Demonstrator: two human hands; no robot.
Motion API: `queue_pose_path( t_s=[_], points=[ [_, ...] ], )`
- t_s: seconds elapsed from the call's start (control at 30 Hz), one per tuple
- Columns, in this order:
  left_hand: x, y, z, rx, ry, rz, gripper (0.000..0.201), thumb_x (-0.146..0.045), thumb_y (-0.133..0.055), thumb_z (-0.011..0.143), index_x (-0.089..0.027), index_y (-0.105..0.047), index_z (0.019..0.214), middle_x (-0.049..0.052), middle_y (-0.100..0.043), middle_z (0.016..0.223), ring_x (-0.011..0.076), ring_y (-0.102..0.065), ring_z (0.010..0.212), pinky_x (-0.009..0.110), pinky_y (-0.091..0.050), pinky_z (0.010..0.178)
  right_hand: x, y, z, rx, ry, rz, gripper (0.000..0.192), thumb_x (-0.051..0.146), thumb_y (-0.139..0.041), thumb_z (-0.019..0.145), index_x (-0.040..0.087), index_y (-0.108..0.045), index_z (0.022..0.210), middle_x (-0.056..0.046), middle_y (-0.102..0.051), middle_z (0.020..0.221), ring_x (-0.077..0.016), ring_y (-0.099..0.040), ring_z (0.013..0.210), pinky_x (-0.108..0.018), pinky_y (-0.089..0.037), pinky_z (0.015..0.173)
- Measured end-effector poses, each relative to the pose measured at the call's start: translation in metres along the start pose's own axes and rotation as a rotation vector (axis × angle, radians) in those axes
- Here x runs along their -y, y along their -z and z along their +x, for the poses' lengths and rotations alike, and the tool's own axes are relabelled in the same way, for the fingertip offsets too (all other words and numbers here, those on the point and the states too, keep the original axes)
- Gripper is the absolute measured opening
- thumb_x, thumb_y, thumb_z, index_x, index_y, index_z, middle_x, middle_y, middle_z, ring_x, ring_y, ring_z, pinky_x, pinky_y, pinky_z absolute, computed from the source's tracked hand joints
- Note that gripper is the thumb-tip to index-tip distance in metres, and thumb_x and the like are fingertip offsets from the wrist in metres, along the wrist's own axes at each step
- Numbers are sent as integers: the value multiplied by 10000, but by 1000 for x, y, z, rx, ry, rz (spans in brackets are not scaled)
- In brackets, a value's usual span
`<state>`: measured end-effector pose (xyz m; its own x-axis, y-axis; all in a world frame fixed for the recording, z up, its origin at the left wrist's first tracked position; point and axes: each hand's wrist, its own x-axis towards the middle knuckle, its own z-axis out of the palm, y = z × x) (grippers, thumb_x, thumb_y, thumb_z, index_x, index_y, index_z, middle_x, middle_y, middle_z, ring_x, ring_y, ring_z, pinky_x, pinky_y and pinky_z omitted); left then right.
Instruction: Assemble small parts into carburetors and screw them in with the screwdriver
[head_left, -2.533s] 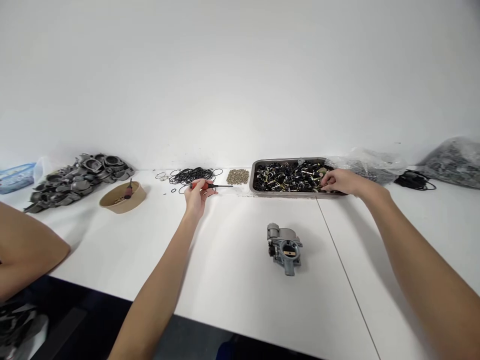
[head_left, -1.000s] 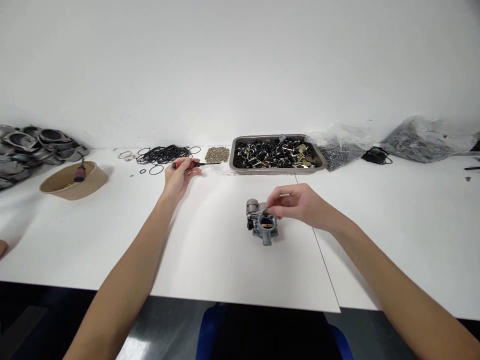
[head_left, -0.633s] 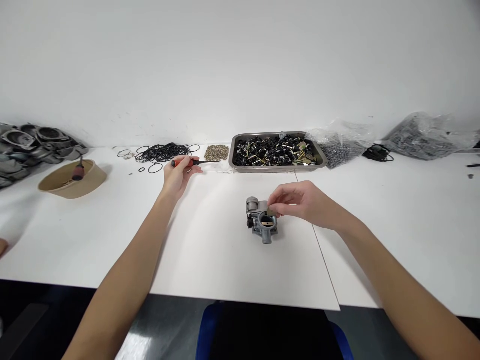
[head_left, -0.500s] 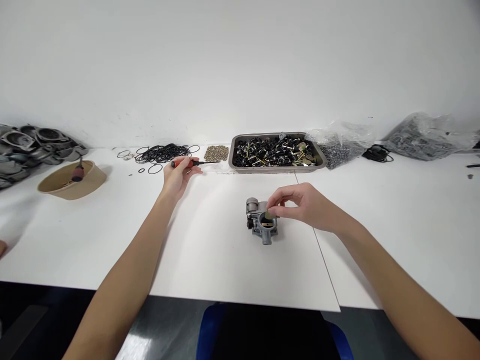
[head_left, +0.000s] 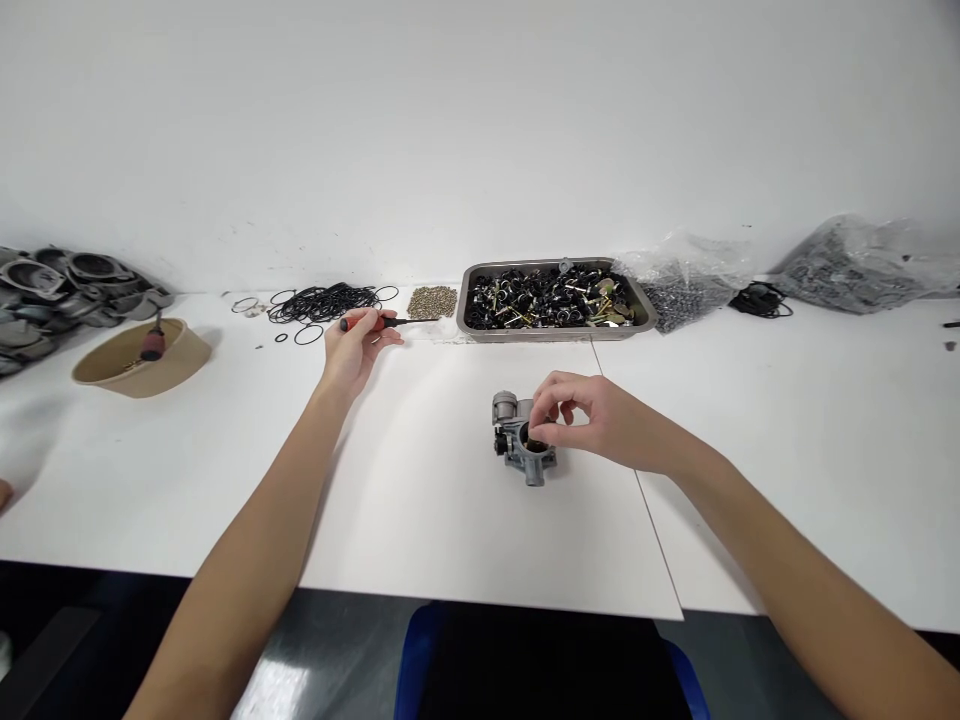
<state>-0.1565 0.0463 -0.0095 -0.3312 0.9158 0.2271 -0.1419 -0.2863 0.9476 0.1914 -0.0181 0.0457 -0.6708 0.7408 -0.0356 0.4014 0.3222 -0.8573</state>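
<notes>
My left hand (head_left: 351,358) is closed around the red-and-black handle of a screwdriver (head_left: 379,322). Its shaft points right, with the tip at the near edge of a small heap of brass screws (head_left: 433,301). A grey metal carburetor body (head_left: 534,470) rests on the white table with its round bore facing up. Over that bore, my right hand (head_left: 581,415) pinches a small brass-coloured throttle plate, now down in the opening and mostly hidden by the fingers.
Behind the carburetor stands a metal tray (head_left: 555,335) of small black and brass parts. Black O-rings (head_left: 322,303) and a tan bowl (head_left: 180,360) holding another screwdriver (head_left: 153,345) lie left. Grey castings (head_left: 45,290) fill the far left; bags of parts (head_left: 847,270) lie right.
My right hand has lowered the throttle plate into the carburetor's bore, and the fingers sit slightly lower. My left hand stays in place with the screwdriver.
</notes>
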Motion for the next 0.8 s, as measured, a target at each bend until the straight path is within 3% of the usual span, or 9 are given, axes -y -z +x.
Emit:
queue_pose_path(
  t_s=[0.17, 0.33, 0.57, 0.8],
  points=[
    [-1, -1, -1, -11, 18, -8, 133, -256, -668, 801, -155, -587, 770, 76, -690, 891, 130, -657, 612, 331, -615, 655, 1, 5, -3, -48, 45, -41, 199, 420, -539, 927, 236, -606, 888, -19, -639, 947, -165, -539, 821, -331, -411, 713],
    [-1, -1, -1, 8, 3, 1, 142, -264, -669, 800, -156, -582, 769, 71, -689, 899, 117, -649, 607, 320, -610, 662, -4, 5, -7, 16, 221, -61, 106, 284, -434, 987, 239, -521, 949, -27, -603, 981, -177, -557, 966, -350, -438, 831],
    [-1, 0, -1, 11, 4, 10, 169, -283, -677, 793, -161, -566, 756, 59, -687, 896, 110, -645, 603, 314, -603, 666, -8, 2, -9, -2, 388, -201, 129, 111, -438, 927, 222, -504, 933, -53, -567, 928, -210, -510, 981, -374, -454, 811],
    [0, 0, -1, 19, 1, 5, 176, -285, -678, 797, -153, -566, 761, 69, -684, 900, 110, -645, 598, 319, -604, 661, -8, -3, -10, 55, 386, -238, 185, 58, -466, 872, 230, -513, 922, -73, -567, 922, -229, -514, 963, -370, -475, 745]
  ],
)
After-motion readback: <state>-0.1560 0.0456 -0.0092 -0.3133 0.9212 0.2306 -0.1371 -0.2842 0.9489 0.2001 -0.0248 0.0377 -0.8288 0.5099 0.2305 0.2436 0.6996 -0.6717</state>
